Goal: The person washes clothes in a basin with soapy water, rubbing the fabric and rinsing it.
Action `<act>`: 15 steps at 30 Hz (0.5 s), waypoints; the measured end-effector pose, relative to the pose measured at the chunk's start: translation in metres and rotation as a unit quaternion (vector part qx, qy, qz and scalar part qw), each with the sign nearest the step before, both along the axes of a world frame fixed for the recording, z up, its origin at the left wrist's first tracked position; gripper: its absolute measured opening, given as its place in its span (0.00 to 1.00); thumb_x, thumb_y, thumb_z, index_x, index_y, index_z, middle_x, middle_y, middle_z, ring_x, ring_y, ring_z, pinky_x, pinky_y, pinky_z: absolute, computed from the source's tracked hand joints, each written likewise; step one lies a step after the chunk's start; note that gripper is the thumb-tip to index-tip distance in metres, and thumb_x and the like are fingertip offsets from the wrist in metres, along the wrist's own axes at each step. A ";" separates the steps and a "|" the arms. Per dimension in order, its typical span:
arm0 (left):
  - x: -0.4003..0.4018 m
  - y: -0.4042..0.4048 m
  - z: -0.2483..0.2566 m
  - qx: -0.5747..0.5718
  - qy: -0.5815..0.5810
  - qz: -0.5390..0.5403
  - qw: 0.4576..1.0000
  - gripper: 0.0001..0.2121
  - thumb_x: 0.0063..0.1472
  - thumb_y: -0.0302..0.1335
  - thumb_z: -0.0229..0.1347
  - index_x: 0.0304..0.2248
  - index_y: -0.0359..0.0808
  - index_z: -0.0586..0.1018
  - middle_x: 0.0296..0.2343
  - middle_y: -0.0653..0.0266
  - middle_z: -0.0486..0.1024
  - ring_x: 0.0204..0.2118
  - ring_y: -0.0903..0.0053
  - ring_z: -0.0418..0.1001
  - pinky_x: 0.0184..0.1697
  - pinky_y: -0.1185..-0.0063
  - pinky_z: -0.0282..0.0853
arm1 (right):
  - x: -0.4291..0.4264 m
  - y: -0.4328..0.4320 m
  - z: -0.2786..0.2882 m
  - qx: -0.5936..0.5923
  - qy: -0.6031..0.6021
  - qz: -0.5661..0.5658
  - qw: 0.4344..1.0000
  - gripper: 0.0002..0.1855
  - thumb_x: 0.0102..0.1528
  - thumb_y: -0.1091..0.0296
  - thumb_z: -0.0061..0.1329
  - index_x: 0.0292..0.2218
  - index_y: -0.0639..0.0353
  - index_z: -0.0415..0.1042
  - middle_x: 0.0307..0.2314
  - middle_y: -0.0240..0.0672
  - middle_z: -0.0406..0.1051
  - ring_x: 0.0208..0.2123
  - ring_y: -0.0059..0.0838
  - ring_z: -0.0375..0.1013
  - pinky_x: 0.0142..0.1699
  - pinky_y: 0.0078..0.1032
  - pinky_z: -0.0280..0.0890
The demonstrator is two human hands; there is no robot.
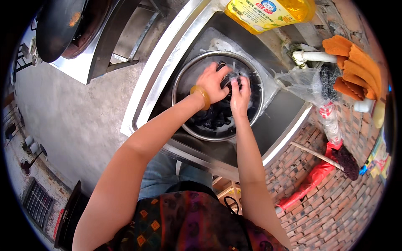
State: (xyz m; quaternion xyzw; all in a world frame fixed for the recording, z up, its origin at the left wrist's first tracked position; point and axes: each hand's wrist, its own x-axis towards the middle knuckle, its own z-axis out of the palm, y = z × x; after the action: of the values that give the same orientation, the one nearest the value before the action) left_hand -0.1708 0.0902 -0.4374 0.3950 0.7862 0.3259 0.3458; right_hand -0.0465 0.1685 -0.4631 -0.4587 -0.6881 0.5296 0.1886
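Observation:
A round stainless-steel basin stands inside a metal sink before me. Dark wet cloth lies in it, in water with whitish suds. My left hand, with a yellow bangle at the wrist, grips a bunched part of this cloth near the basin's far side. Close beside it, my right hand holds the same bunch, fingers curled and wet with foam. The two hands nearly meet, and the cloth between them is partly hidden.
A bottle of yellow detergent is at the sink's far edge. Rightward are a white pipe, an orange cloth, a clear plastic bag and a brick wall. A dark wok is at far left.

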 end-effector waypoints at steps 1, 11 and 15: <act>0.005 -0.008 0.021 0.067 0.024 0.003 0.997 0.25 0.45 0.31 0.57 0.47 0.43 0.72 0.46 0.46 0.64 0.48 0.51 0.64 0.51 0.65 0.61 | 0.004 -0.004 0.036 0.004 0.026 0.003 1.000 0.12 0.53 0.68 0.52 0.36 0.66 0.68 0.34 0.38 0.66 0.36 0.30 0.66 0.43 0.25 0.60; 0.034 -0.029 -0.034 0.009 0.138 0.050 0.989 0.33 0.54 0.39 0.55 0.60 0.49 0.59 0.58 0.51 0.52 0.61 0.49 0.48 0.59 0.50 0.45 | 0.014 -0.015 -0.006 0.242 -0.205 0.054 0.947 0.23 0.55 0.53 0.48 0.49 0.54 0.68 0.54 0.43 0.59 0.56 0.48 0.56 0.61 0.45 0.46; 0.030 -0.004 -0.077 -0.160 0.139 -0.013 0.977 0.33 0.55 0.36 0.51 0.61 0.50 0.55 0.57 0.52 0.54 0.55 0.51 0.56 0.52 0.54 0.59 | -0.012 -0.017 -0.077 0.254 -0.340 0.061 0.903 0.27 0.54 0.52 0.46 0.52 0.52 0.65 0.53 0.39 0.60 0.57 0.46 0.54 0.57 0.59 0.43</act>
State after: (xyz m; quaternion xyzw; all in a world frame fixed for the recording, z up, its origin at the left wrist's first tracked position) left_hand -0.1408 0.0859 -0.5145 0.3861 0.8634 0.1332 0.2963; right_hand -0.0588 0.1517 -0.5396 -0.5048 -0.8481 0.1594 0.0202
